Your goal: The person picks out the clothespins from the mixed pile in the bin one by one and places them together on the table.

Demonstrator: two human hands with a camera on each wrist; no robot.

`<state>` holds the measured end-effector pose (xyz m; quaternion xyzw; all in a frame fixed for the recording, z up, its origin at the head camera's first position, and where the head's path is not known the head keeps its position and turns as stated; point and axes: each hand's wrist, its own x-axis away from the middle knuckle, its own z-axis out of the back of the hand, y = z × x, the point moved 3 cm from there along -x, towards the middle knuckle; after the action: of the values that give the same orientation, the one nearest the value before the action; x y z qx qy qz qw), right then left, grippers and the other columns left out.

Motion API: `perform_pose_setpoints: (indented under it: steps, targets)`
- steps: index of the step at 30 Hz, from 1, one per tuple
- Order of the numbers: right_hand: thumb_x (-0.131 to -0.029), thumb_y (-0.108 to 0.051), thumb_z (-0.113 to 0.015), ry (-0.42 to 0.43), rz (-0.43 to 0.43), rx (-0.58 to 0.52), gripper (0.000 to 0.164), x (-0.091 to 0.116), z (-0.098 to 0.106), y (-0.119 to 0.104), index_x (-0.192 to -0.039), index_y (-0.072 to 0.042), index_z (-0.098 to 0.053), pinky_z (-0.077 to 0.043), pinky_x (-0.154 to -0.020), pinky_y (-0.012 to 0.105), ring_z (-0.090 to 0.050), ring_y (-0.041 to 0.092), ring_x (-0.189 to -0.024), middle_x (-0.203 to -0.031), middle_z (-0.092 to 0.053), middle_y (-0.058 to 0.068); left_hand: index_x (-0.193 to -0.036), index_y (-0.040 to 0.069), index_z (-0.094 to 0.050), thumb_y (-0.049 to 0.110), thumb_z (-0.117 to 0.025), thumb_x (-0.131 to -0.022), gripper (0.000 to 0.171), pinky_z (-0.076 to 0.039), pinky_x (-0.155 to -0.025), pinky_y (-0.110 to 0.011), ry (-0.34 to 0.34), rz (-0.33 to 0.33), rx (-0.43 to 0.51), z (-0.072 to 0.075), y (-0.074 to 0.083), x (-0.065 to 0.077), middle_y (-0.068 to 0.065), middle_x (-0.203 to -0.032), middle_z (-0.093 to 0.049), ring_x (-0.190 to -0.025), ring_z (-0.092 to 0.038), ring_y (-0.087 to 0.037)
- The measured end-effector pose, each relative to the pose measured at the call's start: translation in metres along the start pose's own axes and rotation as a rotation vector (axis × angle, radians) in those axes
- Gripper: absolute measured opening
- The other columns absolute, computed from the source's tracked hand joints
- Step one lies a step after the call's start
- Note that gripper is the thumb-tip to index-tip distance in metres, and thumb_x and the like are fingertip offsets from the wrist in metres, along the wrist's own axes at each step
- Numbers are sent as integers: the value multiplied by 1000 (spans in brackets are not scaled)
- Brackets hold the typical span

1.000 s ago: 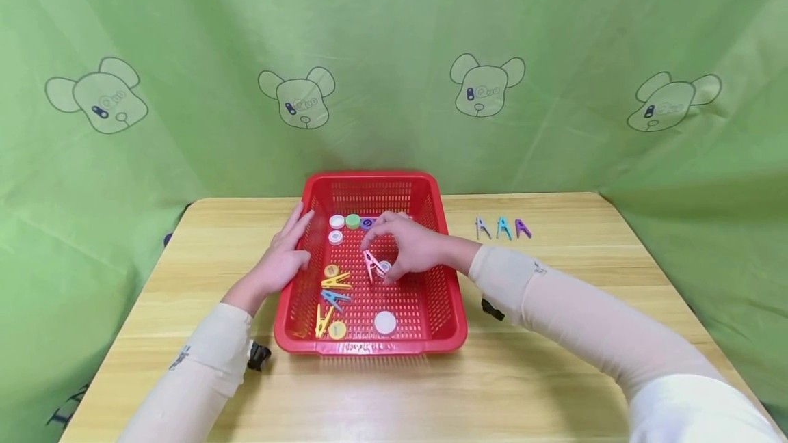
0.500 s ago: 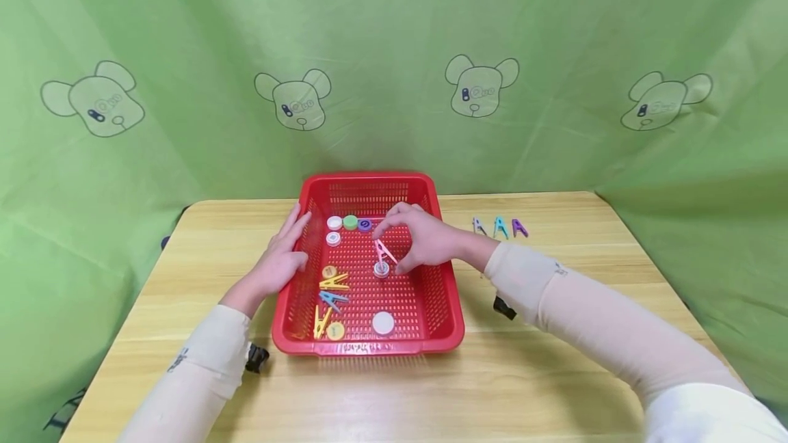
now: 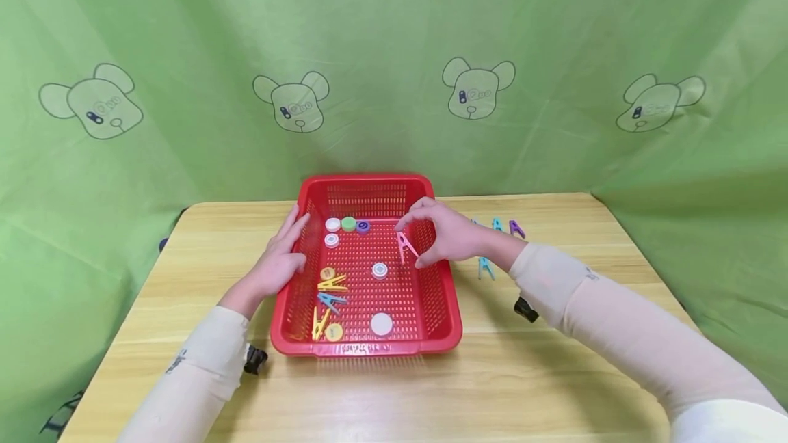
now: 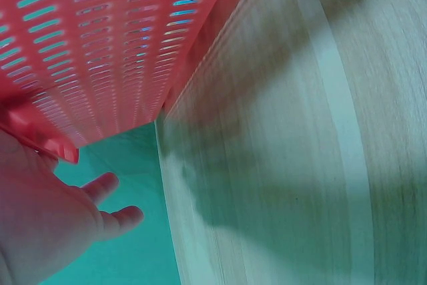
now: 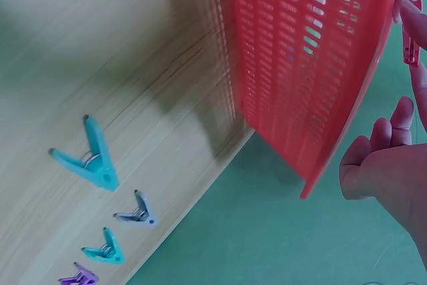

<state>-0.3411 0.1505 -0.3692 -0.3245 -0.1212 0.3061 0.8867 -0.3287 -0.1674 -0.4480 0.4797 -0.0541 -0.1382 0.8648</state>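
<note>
A red plastic basket (image 3: 366, 347) stands on the table. My left hand (image 3: 278, 266) rests at its left rim, fingers extended; in the left wrist view two fingertips (image 4: 130, 217) stick out beside the outer wall. Over the basket's right part, my right hand (image 3: 451, 232) pinches a pink clothespin (image 3: 404, 245) between thumb and finger. Inside lie a patterned round cap (image 3: 379, 271) in the middle, a larger white cap (image 3: 382, 324) near the front, and yellow clothespins (image 3: 332, 283) and a blue clothespin (image 3: 331, 301) at left.
White (image 3: 332, 224), green (image 3: 348, 224) and purple (image 3: 363, 226) caps line the basket's back left. Right of the basket, a teal clothespin (image 5: 93, 158) lies nearer than a row with grey-blue (image 5: 139, 211), teal (image 5: 107, 250) and purple (image 5: 80, 275) ones. A green curtain (image 3: 382, 142) hangs behind.
My right hand has carried the pink clothespin rightward, from above the patterned cap to near the basket's right wall. A teal clothespin now shows beside the forearm. My left hand stays at the rim.
</note>
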Motion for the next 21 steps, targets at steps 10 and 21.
perform_pose_setpoints:
  steps: [10,21]
  targets:
    - [-68,-6,-91,43,6,-18,58,10,11,8,-121,-15,-70,-43,-100,53,-45,27,-119,-124,-50,7,-161,13,-20,-3,-54,-77,92,-20,-111,-65,2,-6,-4,0,1,0,11,-166,8,-147,0,-41]
    - [-68,-4,-90,79,-2,-46,58,25,23,16,-121,-16,-70,-40,-100,59,-44,29,-122,-125,-51,9,-161,13,-20,-3,-53,-77,92,-16,-112,-65,4,-5,-8,-1,0,0,11,-165,9,-148,1,-41]
